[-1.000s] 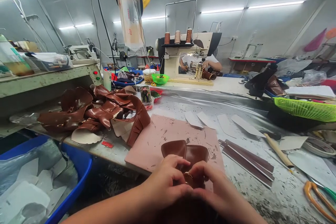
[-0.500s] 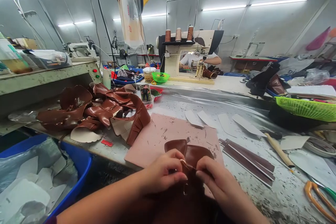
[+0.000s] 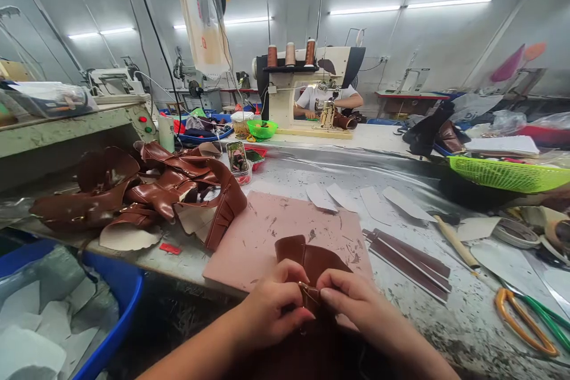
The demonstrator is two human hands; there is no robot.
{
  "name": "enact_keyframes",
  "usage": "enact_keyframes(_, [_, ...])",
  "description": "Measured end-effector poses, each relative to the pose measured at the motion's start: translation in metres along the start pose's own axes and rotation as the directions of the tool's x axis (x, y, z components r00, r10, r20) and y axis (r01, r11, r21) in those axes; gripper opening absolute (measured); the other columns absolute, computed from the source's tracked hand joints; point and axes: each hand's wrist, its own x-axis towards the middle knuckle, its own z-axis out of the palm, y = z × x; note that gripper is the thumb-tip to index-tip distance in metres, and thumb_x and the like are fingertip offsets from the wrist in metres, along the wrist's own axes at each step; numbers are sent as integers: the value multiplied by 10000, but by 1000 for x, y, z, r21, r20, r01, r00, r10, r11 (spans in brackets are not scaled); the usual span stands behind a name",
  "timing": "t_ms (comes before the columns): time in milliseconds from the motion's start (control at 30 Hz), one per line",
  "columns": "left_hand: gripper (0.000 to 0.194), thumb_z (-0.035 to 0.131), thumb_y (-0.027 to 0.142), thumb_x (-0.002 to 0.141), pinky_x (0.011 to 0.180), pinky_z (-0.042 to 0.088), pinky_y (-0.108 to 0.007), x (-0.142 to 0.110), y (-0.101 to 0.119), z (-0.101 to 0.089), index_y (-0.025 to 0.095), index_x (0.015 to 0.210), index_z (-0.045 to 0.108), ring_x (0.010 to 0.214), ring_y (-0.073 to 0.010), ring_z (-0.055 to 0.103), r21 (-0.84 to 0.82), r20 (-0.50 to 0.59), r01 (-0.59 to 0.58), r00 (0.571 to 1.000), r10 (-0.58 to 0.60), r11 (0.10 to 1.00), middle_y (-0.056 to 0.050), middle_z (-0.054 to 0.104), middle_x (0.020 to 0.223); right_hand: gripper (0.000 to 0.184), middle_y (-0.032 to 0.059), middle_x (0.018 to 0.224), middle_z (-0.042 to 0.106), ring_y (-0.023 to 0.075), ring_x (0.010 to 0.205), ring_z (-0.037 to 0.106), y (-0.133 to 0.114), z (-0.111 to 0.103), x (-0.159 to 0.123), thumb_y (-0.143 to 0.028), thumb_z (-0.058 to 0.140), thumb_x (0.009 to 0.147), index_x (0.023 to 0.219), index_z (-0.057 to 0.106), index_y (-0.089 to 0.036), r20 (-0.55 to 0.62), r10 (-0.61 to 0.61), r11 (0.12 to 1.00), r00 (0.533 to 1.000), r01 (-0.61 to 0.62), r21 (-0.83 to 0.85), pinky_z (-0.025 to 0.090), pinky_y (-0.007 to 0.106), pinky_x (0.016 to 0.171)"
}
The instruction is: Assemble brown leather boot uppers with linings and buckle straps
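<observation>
Hands (image 3: pixel 307 303) pinching smooth brown leather (image 3: pixel 327 261), small shiny metal buckle (image 3: pixel 304 292)

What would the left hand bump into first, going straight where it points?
The left hand would probably meet the gold metal piece at its fingertips, then the right hand; depth is unclear.

Here's the brown leather piece (image 3: pixel 307 252) — smooth, slightly glossy, two curved flaps rising just beyond both hands, a seam between them, its darker body hanging below the fingers — and the gold-toned buckle (image 3: pixel 304 291) pinched between the hands, its strap (image 3: pixel 313 293) alongside.
</observation>
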Motion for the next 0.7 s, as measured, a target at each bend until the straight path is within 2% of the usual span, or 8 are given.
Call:
enact_keyframes(67, [215, 518, 278, 824, 745, 443, -250, -3, 2, 3, 155, 651, 479, 837, -143, 506, 108, -42, -12, 999, 17, 994, -64, 478, 938, 241, -24, 643, 440, 130, 622, 412, -2, 1, -1, -398, 433, 800, 677, 444, -190, -11, -17, 998, 1000, 16, -61, 334, 236, 563])
enact_keyframes(167, [181, 504, 246, 833, 773, 426, -287, -4, 7, 5, 160, 673, 506, 879, -168, 493, 240, -83, 9, 996, 12, 971, -65, 497, 960, 196, -26, 652, 473, 137, 635, 430, -3, 4, -4, -354, 512, 762, 676, 432, -197, -82, -30, 973, 996, 10, -231, 317, 239, 562])
enact_keyframes(267, [161, 540, 221, 809, 828, 394, -342, -4, 13, 2, 162, 660, 521, 945, -201, 469, 250, -75, 120, 992, -104, 961, -58, 509, 1008, 146, -26, 641, 506, 140, 622, 455, -3, 8, -5, -298, 510, 755, 671, 443, -200, -123, -35, 955, 992, -3, -296, 321, 241, 556])
enact_keyframes(367, [178, 585, 202, 771, 872, 366, -360, -2, 20, -2, 154, 621, 503, 996, -214, 455, 128, -27, 264, 965, -263, 956, -48, 503, 1052, 98, -19, 656, 534, 149, 637, 487, 0, 12, -4, -285, 513, 741, 701, 481, -201, -142, -50, 969, 989, 14, -246, 358, 247, 576])
enact_keyframes(467, [200, 590, 186, 758, 884, 357, -351, -1, 24, -4, 149, 603, 469, 1006, -208, 459, 26, 38, 344, 938, -345, 939, -43, 504, 1062, 118, 8, 766, 588, 173, 742, 542, 3, 16, -3, -273, 519, 727, 813, 546, -198, -176, -85, 993, 981, 68, -101, 409, 271, 672])
enact_keyframes(567, [214, 589, 173, 747, 881, 351, -341, -1, 27, -2, 148, 595, 441, 1005, -204, 458, 13, 54, 356, 933, -356, 934, -43, 505, 1056, 181, 35, 868, 625, 193, 834, 568, 5, 18, -3, -268, 527, 721, 878, 573, -190, -190, -93, 995, 977, 96, 3, 424, 295, 749])
enact_keyframes(700, [199, 563, 164, 754, 873, 353, -323, -1, 29, -1, 152, 606, 430, 986, -189, 462, -7, 48, 327, 944, -326, 945, -41, 500, 1040, 159, 23, 800, 627, 182, 760, 566, 8, 21, -2, -264, 563, 700, 838, 587, -191, -199, -105, 995, 974, 102, -22, 427, 285, 691])
